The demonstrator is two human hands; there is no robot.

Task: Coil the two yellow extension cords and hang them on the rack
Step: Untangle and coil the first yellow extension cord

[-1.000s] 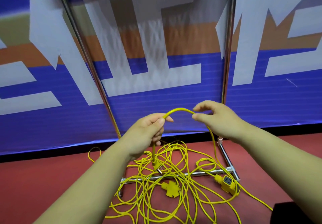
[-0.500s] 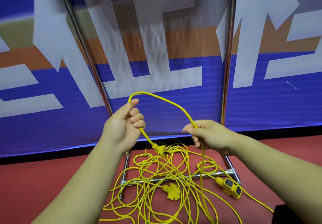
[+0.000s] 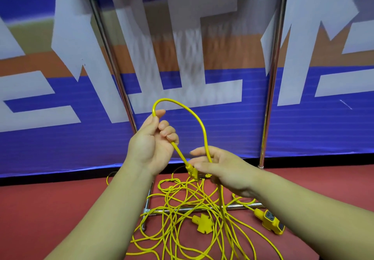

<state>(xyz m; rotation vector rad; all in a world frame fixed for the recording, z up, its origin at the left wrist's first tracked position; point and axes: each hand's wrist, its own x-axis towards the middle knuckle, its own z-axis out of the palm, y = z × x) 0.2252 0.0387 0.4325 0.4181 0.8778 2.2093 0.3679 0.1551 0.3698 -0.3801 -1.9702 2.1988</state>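
My left hand [image 3: 150, 144] holds a yellow extension cord [image 3: 194, 114] near its plug end, palm turned up, fingers curled round it. The cord arcs up over the fingers and down to my right hand [image 3: 224, 170], which pinches the other side of the loop. The plug [image 3: 191, 171] hangs between both hands. Below them lies a tangled heap of yellow cord [image 3: 190, 225] on the red floor, with a cross-shaped yellow socket [image 3: 201, 223] and a block-shaped yellow socket [image 3: 270, 220]. The chrome rack [image 3: 271, 90] stands behind, its uprights rising out of view.
The rack's base bar [image 3: 202, 209] runs across the floor under the tangle, with a side foot [image 3: 146, 209] at the left. A blue, orange and white banner wall [image 3: 60, 118] closes off the back. Red floor [image 3: 50, 209] spreads left and right.
My right hand has moved left and up towards my left hand, narrowing the loop. The left hand has turned palm up, and the plug now hangs between the hands.
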